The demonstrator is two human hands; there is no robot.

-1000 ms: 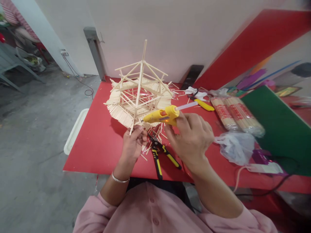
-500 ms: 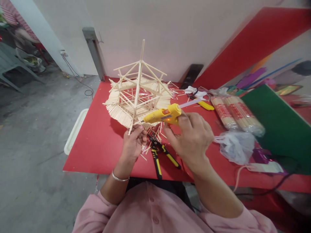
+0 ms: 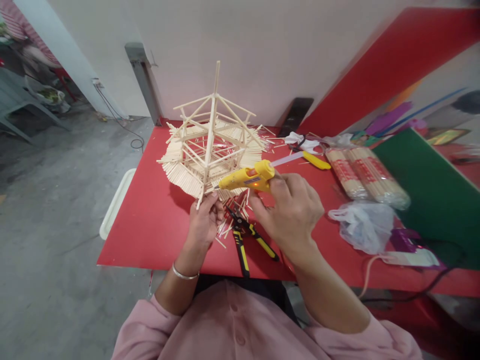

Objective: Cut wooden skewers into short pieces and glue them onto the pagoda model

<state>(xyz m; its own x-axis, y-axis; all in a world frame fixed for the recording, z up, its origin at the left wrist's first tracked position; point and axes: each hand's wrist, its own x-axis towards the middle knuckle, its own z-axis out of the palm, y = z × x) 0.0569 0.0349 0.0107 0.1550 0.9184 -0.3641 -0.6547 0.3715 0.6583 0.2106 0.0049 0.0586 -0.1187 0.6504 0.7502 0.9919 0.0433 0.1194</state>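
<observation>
My right hand is wrapped round a yellow hot glue gun with a lit orange light and a clear glue stick at its back. The gun's nozzle points left, close to the near corner of a pavilion-like model built of thin wooden sticks. At that corner my left hand pinches the lower end of a slanting stick between thumb and fingers. Whether the nozzle touches the wood I cannot tell. Wire cutters with black and yellow handles lie spread on the table just right of my left hand.
Loose stick pieces are scattered by the cutters on the red table. To the right lie a yellow-handled tool, wrapped stick bundles, a plastic bag and a power strip with cables. A green board leans behind.
The glue gun and my right hand have shifted slightly left, bringing the nozzle nearer the model's front corner. The model has tilted a little left. My left hand keeps its pinch.
</observation>
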